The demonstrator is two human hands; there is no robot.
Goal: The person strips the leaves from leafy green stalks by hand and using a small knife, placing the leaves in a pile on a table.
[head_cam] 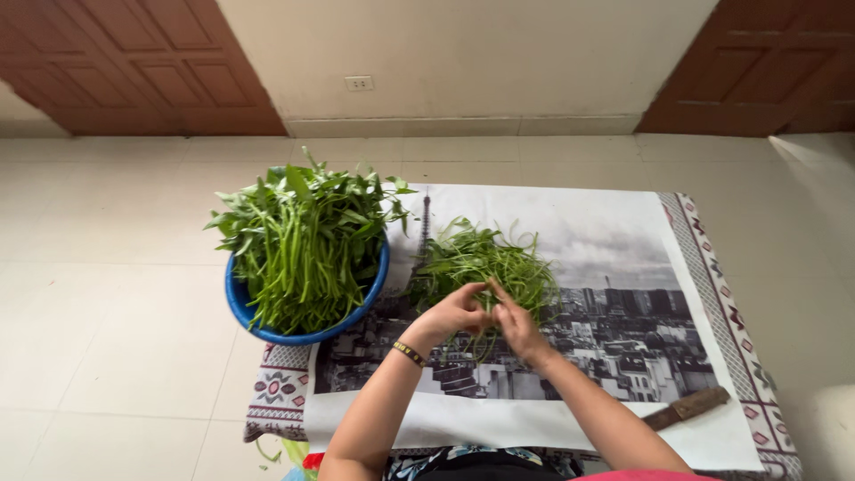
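Both hands [488, 313] seemingly pinch a green stem [487, 294].

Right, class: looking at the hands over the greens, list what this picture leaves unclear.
- Head view: what the left hand and right hand pinch; the fingers cover it.
- Basin bottom: hidden by the heaped greens.
- Knife: partly behind the right forearm.
- Red item at the bottom edge: cut off.
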